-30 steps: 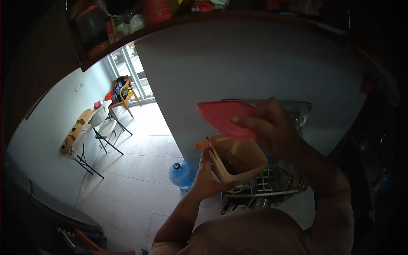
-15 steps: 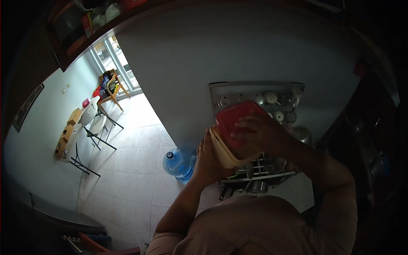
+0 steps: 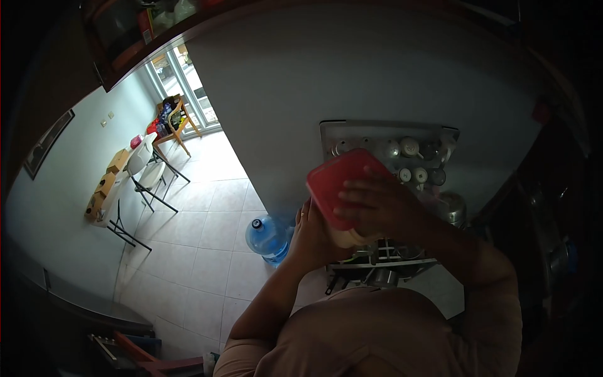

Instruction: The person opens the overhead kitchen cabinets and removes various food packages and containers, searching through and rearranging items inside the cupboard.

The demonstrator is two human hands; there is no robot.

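Observation:
My left hand (image 3: 310, 235) grips a cream plastic food container (image 3: 342, 238) by its left side, with a ring on one finger. Over the container's top lies a red plastic lid (image 3: 344, 182), covering most of the opening. My right hand (image 3: 383, 204) holds the lid, its fingers spread across the right part of the red surface. The container's inside is hidden under the lid. Both are held in front of my body, above a dish rack (image 3: 383, 256) with dishes in it.
Glasses and cups (image 3: 411, 148) stand on the rack's upper tier against the wall. A pot (image 3: 452, 207) sits at its right. A large blue water bottle (image 3: 267, 239) stands on the tiled floor to the left. Farther off are a folding chair (image 3: 149, 176) and cardboard boxes (image 3: 103, 185).
My right hand has moved the red lid left and down over the container, whose opening was partly visible before. The view has shifted slightly.

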